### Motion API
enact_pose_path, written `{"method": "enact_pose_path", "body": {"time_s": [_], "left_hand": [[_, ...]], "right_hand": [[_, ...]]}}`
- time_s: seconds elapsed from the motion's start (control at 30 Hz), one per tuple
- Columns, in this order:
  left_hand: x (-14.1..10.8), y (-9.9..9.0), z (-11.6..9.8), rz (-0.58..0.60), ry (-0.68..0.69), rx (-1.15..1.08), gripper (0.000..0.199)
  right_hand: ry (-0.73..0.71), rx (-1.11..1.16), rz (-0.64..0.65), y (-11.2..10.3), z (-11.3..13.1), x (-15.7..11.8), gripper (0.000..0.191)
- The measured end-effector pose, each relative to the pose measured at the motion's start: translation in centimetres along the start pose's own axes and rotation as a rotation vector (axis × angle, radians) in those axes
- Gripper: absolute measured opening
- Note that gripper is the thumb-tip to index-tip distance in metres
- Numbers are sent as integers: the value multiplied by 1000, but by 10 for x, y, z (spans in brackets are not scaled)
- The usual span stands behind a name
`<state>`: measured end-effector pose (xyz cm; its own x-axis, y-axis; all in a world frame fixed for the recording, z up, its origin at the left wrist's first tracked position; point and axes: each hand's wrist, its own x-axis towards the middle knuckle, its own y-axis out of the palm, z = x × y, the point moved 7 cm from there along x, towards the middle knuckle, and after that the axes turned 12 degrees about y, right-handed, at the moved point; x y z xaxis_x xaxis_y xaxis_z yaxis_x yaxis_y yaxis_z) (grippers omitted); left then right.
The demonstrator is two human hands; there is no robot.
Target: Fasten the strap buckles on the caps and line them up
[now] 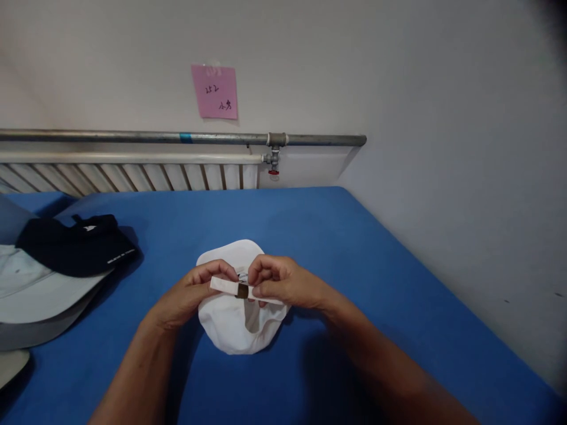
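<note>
Head view: the person's two hands meet over a white cap, near each other but not touching.
Left hand: the left hand is closed on one side of a white strap, its index finger along the upper edge.
Right hand: the right hand pinches the strap's other side, thumb in front, other fingers curled behind.
Brown buckle: the brown buckle sits around the strap, between the fingertips of both hands.
White cap: the white cap lies directly beneath the hands on a blue table.
Strap progress: the strap appears to be through the buckle already; whether its adjustment is finished is unclear, and both hands are on it.
Cap stack: left of the left hand, a dark cap overlaps a pale brim.
Wall: beyond the hands are a radiator, a pipe and a pink note.
Hidden parts: fingers cover the cap's opening and part of the strap; the left thumb's contact is hard to make out. The frame cuts off the stack, and the dark cap's lettering is too small to read surely.
</note>
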<state>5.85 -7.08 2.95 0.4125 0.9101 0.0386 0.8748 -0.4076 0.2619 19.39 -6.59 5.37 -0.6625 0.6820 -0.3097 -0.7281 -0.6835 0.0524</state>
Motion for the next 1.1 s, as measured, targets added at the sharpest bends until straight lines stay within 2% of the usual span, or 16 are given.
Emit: {"method": "enact_pose_path", "body": {"time_s": [0.07, 0.2, 0.3, 0.53, 0.6, 0.7, 0.77, 0.87, 1.03, 1.1], "left_hand": [[-1, -4, -3, -22, 17, 42, 20], [-1, -3, -7, -20, 63, 37, 41], [0, 0, -4, -23, 53, 10, 43], [-2, 5, -6, 66, 22, -163, 53], [-3, 4, -9, 75, 44, -164, 51], [-5, 5, -8, 105, 48, -139, 50], [-6, 5, -6, 102, 37, -112, 48], [-8, 1, -8, 91, 56, -5, 44], [-13, 0, -21, 230, 102, 281, 51], [-14, 4, -26, 276, 104, 349, 47]], "right_hand": [[-7, -28, -16, 0, 3, -3, 10], [-16, -32, -28, 4, 9, -9, 8], [-20, -41, -42, 8, 11, -10, 6], [-25, -114, -82, 6, 11, -8, 3], [-30, -191, -64, 10, 14, -11, 7], [-123, -440, -91, 22, 25, -19, 23], [-206, -634, -142, 31, 32, -24, 28], [-269, -811, -200, 40, 37, -27, 19], [-330, -901, -203, 45, 38, -27, 14], [-339, -912, -187, 47, 38, -28, 13]]}}
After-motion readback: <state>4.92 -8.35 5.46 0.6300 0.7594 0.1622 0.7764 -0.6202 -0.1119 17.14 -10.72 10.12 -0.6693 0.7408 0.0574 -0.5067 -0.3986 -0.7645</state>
